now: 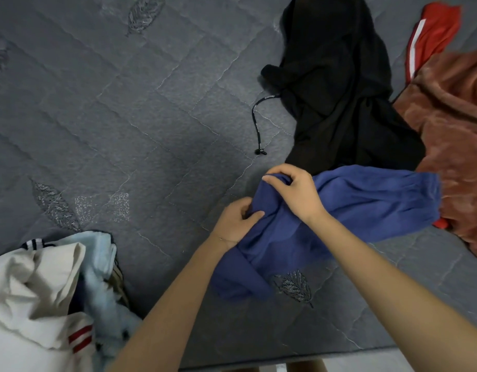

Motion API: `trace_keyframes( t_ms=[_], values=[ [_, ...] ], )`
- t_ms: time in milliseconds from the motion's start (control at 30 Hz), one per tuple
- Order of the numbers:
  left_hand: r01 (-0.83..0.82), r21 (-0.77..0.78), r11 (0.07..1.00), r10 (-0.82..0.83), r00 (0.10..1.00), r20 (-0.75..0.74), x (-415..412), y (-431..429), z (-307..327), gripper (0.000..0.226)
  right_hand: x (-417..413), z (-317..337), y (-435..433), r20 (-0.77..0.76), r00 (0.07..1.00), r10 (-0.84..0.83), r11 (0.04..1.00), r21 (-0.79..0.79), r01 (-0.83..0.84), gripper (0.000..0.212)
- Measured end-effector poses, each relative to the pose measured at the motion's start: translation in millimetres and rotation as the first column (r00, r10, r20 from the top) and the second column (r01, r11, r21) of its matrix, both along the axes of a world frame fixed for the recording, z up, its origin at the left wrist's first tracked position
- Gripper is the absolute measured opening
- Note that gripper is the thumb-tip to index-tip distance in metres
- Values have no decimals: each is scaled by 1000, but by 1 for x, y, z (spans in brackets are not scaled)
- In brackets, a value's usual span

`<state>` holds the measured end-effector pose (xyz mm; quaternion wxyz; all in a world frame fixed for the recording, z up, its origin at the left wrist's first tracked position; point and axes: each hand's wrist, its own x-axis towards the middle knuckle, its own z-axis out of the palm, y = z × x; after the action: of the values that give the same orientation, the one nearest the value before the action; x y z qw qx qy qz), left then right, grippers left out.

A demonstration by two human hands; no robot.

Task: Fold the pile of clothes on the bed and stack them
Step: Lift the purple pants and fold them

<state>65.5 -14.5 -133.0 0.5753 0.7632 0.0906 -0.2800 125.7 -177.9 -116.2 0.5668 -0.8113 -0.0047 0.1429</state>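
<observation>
Left hand (236, 220) and right hand (296, 193), close together, both pinch one bunched end of the crumpled blue fabric garment (366, 205), near the grey quilted bed's (124, 116) near edge. Advice: slide hands apart along that hem, lay flat, smooth, then fold.

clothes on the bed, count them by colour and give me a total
blue garment: 1
black garment: 1
red garment: 1
brown garment: 1
white garment: 1
light blue garment: 1
total: 6 in plain view; more may lie hidden under them
</observation>
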Motion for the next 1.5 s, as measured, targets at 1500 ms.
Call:
trace_keyframes(
  t_ms=[1500],
  values=[
    [-325, 32, 945, 327, 943, -61, 38, 173, 62, 12, 25, -13, -14, -28, 921, -389, 893, -257, 369, 11]
  ],
)
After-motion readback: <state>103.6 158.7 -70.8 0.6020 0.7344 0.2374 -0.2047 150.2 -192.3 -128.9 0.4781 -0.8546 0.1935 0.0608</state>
